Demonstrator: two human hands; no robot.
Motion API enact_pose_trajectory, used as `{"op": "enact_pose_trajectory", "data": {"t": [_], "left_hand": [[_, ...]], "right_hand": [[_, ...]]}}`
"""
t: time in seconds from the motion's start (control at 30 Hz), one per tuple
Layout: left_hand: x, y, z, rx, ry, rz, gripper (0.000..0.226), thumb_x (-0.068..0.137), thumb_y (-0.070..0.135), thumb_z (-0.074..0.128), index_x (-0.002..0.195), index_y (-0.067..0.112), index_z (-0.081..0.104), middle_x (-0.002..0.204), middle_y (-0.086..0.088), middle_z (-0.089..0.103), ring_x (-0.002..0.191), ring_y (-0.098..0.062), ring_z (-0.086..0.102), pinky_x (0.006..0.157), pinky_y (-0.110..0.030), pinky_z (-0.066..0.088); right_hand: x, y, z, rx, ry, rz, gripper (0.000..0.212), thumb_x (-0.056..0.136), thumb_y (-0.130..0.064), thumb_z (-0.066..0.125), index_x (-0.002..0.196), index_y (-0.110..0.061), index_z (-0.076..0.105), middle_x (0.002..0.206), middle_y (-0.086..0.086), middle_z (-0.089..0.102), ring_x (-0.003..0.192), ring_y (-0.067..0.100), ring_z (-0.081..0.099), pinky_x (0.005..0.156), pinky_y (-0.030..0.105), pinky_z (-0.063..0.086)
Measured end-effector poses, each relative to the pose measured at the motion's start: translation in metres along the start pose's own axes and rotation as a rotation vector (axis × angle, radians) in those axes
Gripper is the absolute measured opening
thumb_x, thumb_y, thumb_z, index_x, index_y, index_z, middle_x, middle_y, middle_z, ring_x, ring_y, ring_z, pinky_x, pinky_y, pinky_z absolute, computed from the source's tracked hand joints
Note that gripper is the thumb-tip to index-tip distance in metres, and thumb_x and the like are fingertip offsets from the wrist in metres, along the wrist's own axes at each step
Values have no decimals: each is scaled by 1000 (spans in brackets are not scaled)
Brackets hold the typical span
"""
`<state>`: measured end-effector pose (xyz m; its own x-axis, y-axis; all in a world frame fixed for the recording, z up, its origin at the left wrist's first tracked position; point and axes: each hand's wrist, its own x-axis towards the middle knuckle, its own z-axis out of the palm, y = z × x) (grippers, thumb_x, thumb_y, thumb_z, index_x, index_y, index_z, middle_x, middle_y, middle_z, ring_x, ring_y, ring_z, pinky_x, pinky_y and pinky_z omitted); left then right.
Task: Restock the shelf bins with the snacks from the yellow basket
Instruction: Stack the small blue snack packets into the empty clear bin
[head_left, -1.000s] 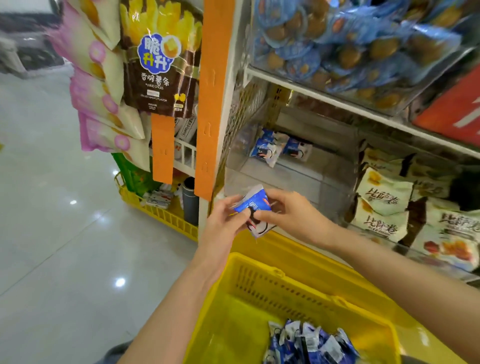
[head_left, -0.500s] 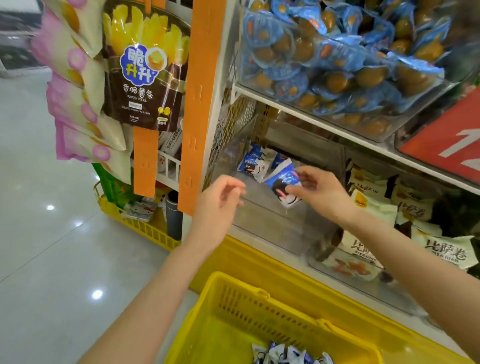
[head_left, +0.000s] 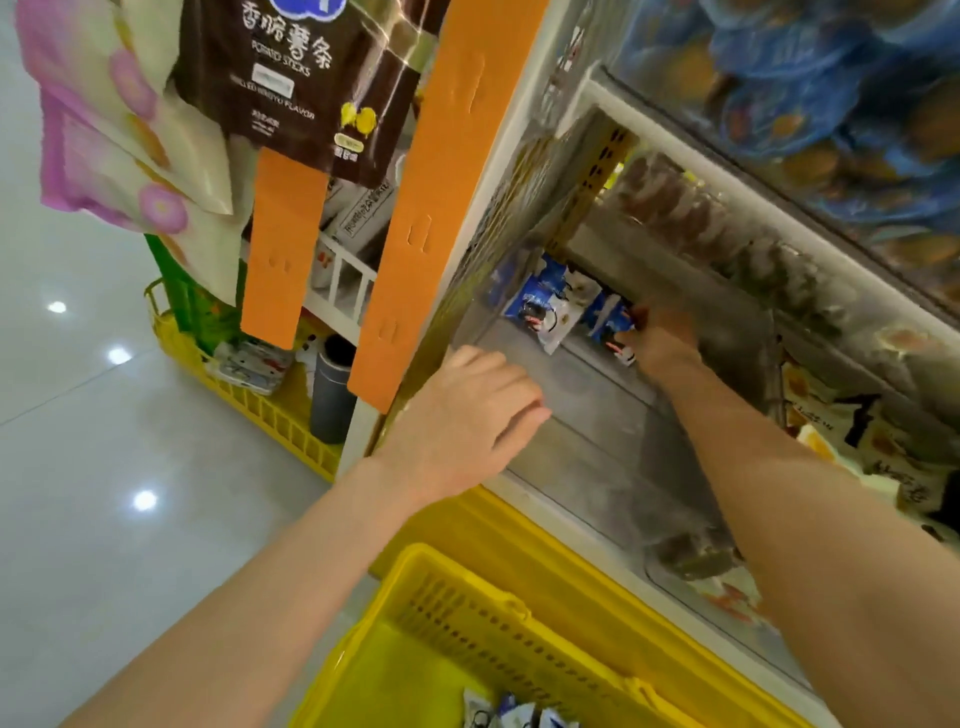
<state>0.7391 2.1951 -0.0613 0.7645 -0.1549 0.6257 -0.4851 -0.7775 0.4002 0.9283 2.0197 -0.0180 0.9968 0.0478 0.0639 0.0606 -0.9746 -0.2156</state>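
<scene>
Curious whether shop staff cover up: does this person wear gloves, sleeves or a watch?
No. The left hand and right hand are ungloved; the left forearm and right forearm show no sleeve, watch or bracelet. The blurred right hand hides any rings.

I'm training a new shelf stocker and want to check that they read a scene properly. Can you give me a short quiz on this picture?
1. True or false: the left hand holds a packet.
2. The right hand holds a blue packet. Where is it?
A) at the back of the clear bin
B) in the yellow basket
C) on the floor
3. What lies in the bottom of the yellow basket?

Key: 1 false; 2 A; 3 more packets.
</scene>
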Motion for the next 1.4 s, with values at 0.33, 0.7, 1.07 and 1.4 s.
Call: {"op": "enact_pose_trajectory", "data": {"t": [0.33, 0.7, 1.07, 1.4], "left_hand": [[-3, -8, 9, 13, 63, 71, 23, 94, 27, 46, 90, 16, 66, 85, 3, 65, 78, -16, 55, 84, -28, 33], [-5, 8, -1, 25, -6, -62, 21, 94, 21, 45, 91, 16, 65, 86, 3, 64, 82, -18, 54, 90, -28, 28], [-49, 75, -10, 31, 86, -294, 23, 95, 17, 46, 113, 11, 59, 104, -3, 60, 97, -16, 53, 81, -24, 39], [-178, 71, 31, -9, -99, -793, 34, 96, 17, 46, 129, 8, 49, 122, -12, 55, 114, -28, 49, 95, -38, 37]], "right_hand": [[17, 10, 18, -12, 14, -120, 37, 86, -16, 65, 122, -15, 58, 124, 12, 59, 111, 28, 56, 100, 43, 45], [-28, -20, -1, -7, -12, -135, 40, 97, -32, 47, 124, -3, 50, 123, 19, 56, 112, 32, 54, 86, 34, 42], [-234, 44, -15, 103, 76, -567, 42, 96, -27, 41, 133, -8, 48, 137, 7, 49, 130, 16, 40, 109, 25, 27], [-325, 138, 94, 214, -182, -477, 16, 92, -5, 54, 105, -7, 64, 101, 5, 63, 95, 19, 63, 81, 16, 41]]}}
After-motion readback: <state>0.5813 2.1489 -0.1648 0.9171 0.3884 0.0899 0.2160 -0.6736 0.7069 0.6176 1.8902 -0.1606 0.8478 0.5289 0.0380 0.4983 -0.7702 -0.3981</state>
